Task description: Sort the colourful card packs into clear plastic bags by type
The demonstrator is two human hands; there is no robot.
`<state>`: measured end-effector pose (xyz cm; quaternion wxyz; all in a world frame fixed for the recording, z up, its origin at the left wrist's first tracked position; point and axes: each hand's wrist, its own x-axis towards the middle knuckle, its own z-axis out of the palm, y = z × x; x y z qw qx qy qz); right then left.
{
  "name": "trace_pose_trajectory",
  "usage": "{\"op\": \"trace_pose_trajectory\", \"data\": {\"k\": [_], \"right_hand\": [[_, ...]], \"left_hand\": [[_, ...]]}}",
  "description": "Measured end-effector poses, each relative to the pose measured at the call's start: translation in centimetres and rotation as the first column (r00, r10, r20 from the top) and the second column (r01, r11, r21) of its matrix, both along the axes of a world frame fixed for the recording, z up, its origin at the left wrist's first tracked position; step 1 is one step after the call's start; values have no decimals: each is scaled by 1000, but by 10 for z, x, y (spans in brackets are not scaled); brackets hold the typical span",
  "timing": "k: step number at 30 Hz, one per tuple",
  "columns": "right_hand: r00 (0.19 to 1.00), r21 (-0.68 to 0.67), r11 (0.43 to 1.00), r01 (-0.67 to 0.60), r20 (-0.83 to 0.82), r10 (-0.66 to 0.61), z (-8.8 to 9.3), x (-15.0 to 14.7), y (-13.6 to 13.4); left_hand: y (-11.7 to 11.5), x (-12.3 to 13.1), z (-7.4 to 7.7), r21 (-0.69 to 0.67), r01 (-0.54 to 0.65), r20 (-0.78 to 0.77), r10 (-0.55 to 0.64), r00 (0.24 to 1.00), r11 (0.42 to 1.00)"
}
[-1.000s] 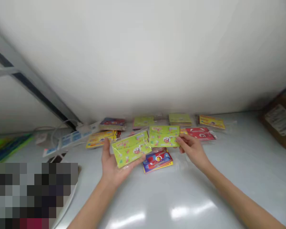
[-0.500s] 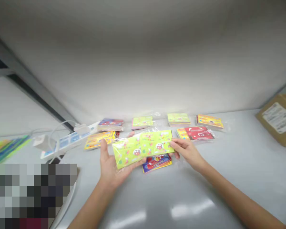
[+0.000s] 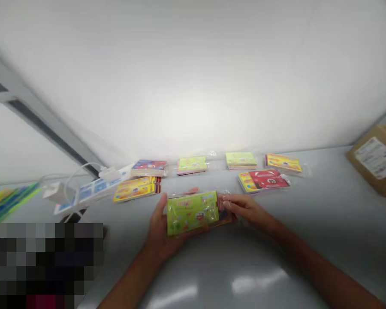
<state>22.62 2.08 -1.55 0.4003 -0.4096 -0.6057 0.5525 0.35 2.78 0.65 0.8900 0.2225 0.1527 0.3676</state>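
A light green printed packet [image 3: 193,213] in clear plastic lies across my left hand [image 3: 163,231], whose thumb rests at its left edge and whose fingers pass beneath it. My right hand [image 3: 244,209] pinches the clear plastic at the packet's right end. Under that end, a dark blue and red packet [image 3: 225,215] shows in part. Behind my hands, a yellow stack [image 3: 134,189] lies to the left and a red and yellow stack [image 3: 265,180] to the right.
Along the wall lie a blue and red stack [image 3: 149,166], two green stacks [image 3: 192,164] [image 3: 241,159] and a yellow one [image 3: 283,163]. A power strip [image 3: 94,189] with plugs and cable is at left, a brown labelled parcel [image 3: 376,161] at right.
The green packet has moved slightly down and now looks shorter, with clear plastic at its right end. My left hand has shifted right and closed more around it. The picture's brightness has changed.
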Motion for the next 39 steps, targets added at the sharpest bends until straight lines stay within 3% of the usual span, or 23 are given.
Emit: {"op": "trace_pose_trajectory", "data": {"k": [7,15,22,27,30,34,36,39], "right_hand": [[996,0,996,-92,21,92,3,3,-1],[995,-20,1000,-16,-97,14,6,3,-1],[931,-41,954,298,-208,-300,0,9,5],[885,-13,887,462,-62,-461,-13,14,13],[888,85,901,426,149,-434,-21,11,12],[862,265,938,224,396,-317,-25,5,8],[858,296,941,164,428,-284,-26,4,6],[868,296,937,185,399,-297,-29,4,7]], "left_hand": [[-1,0,0,17,2,3,-2,1000,1000],[-1,1,2,17,-16,25,15,1000,1000],[2,-4,2,15,-61,16,61,998,998],[8,-10,0,-13,-94,57,95,994,995],[11,-13,-1,-39,-125,71,128,989,991],[12,-14,-1,-22,-160,48,161,986,987],[12,-14,1,-23,-183,19,184,983,983],[11,-13,4,-38,-215,7,215,977,976]]}}
